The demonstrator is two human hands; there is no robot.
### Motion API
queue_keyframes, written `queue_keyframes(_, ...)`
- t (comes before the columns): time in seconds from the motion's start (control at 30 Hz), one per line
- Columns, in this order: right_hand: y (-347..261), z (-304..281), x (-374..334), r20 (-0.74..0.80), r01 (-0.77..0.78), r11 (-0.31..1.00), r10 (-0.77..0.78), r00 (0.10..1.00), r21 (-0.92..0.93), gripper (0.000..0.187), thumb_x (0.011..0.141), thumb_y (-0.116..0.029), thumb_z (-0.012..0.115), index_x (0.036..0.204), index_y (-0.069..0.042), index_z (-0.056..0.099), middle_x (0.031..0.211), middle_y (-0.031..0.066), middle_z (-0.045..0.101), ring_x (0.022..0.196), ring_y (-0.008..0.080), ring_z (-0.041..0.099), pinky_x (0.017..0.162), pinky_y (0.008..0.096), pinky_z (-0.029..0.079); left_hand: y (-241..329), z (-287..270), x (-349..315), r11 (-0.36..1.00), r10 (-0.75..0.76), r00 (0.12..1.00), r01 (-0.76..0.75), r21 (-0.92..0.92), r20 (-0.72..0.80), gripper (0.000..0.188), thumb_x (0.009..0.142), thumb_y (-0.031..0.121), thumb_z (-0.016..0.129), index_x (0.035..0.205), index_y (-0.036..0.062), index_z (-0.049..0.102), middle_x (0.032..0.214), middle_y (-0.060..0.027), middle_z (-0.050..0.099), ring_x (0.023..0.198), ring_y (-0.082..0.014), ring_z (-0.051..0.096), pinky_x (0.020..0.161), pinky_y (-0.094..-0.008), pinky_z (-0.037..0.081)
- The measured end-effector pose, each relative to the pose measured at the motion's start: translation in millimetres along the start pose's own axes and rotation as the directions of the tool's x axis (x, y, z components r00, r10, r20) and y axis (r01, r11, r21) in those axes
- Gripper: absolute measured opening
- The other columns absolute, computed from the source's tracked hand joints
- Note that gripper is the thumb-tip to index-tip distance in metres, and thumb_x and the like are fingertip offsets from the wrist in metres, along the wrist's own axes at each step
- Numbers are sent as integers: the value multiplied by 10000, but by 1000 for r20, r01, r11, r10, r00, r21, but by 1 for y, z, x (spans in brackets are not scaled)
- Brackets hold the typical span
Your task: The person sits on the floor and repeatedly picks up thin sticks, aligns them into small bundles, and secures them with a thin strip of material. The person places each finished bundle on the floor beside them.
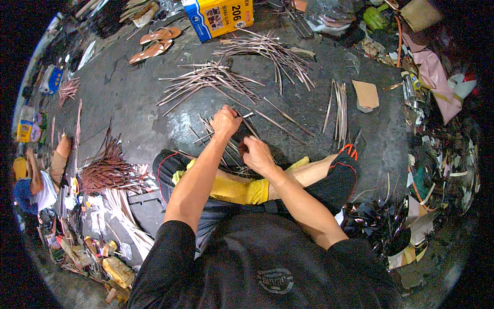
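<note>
My left hand (226, 122) is closed in a fist in front of my crossed legs, its fingers curled beside thin grey-brown strips; what it grips is hidden. Lower and to the right, my right hand (258, 156) is closed too, fingertips pinched together, with its contents too small to make out. Under and between both hands lie several loose strips (200, 135) on the dark floor. Just beyond them is a loose pile of strips (211, 82), and a second pile (270, 51) lies farther back. Two single strips (282, 125) rest to the right of my left hand.
A yellow and blue box (218, 19) and brown sandals (154, 44) are at the back. Right of me are a strip bundle (340, 116), a cardboard piece (365, 95) and red-handled scissors (351, 150). Reddish-brown strips (110, 172) and another person (41, 188) are at left.
</note>
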State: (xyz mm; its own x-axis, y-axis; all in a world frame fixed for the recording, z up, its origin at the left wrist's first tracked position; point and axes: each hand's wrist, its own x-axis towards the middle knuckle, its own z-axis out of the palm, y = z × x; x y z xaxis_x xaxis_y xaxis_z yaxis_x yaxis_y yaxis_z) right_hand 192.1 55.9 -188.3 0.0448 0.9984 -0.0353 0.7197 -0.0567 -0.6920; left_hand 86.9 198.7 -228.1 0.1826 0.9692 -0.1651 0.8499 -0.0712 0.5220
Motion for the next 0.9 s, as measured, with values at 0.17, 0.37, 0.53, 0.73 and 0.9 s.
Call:
queue_keyframes(0.17, -10, 45, 7, 180, 96, 994, -84, 980, -59, 103, 823, -81, 638, 831, 22, 641, 823, 246, 654, 864, 444, 648, 747, 515, 505, -16, -36, 2, 972, 81, 981, -39, -232, 177, 324, 788, 353, 770, 988, 98, 747, 936, -156, 746, 907, -324, 714, 815, -414, 545)
queue_keyframes(0.37, -32, 79, 23, 332, 182, 962, -108, 937, -202, 154, 823, -142, 638, 875, 2, 653, 890, 242, 677, 831, 428, 676, 713, 506, 543, -60, -98, -27, 856, 20, 998, 12, -517, 57, 305, 922, 291, 700, 1029, 5, 700, 877, -53, 713, 804, -126, 616, 731, -299, 498)
queue_keyframes(0.53, -49, 72, 26, 267, 185, 962, -128, 955, -200, 201, 788, -113, 649, 946, 11, 663, 966, 231, 695, 892, 385, 696, 753, 494, 568, -76, -135, -80, 744, -66, 997, 24, -668, -37, 222, 965, 244, 661, 1005, 29, 697, 838, 10, 640, 782, -87, 555, 726, -255, 455)
queue_keyframes(0.73, -57, 47, 40, 402, 206, 971, -141, 905, -121, 233, 777, -149, 674, 909, 34, 615, 918, 247, 678, 898, 414, 664, 787, 488, 533, -62, -160, -133, 679, -147, 980, 1, -734, -134, 201, 988, 215, 640, 1025, 25, 694, 826, 38, 602, 754, -59, 511, 702, -216, 423)
queue_keyframes(0.9, -64, 6, 46, 598, 116, 988, -157, 786, 106, 285, 805, -156, 661, 1043, -5, 617, 920, 198, 690, 879, 352, 677, 780, 433, 537, -42, -179, -163, 578, -163, 981, 11, -816, -102, 189, 996, 203, 637, 1042, 25, 679, 848, 45, 591, 787, -53, 505, 729, -214, 420)
